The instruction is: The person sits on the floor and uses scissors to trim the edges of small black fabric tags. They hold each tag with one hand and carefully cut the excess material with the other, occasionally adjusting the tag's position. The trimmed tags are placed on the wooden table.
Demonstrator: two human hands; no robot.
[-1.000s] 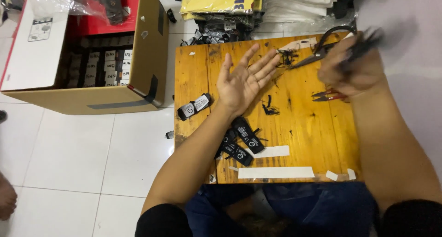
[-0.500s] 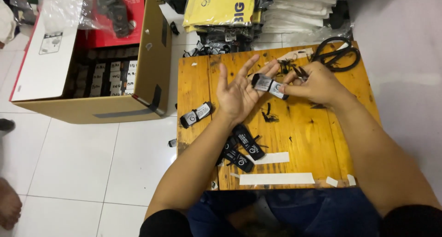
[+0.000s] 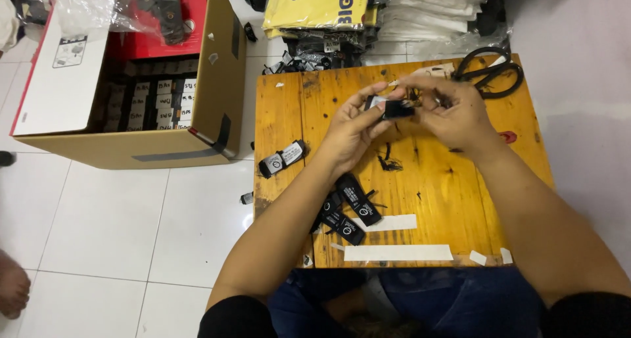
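**Both hands on one small black label above the wooden table**

Head view: left hand (image 3: 351, 129) and right hand (image 3: 453, 111) pinch a small black label (image 3: 389, 107) between fingertips, held just above the table (image 3: 453, 180). Judgement: keep the grip light and at the edges, with the piece level. More black labels (image 3: 351, 206) lie near the left forearm; scissors (image 3: 490, 68) rest just beyond the right hand.

A small black tag (image 3: 392, 107) with a white end sits level, upper centre of the frame, pinched between fingertips above the wooden table.
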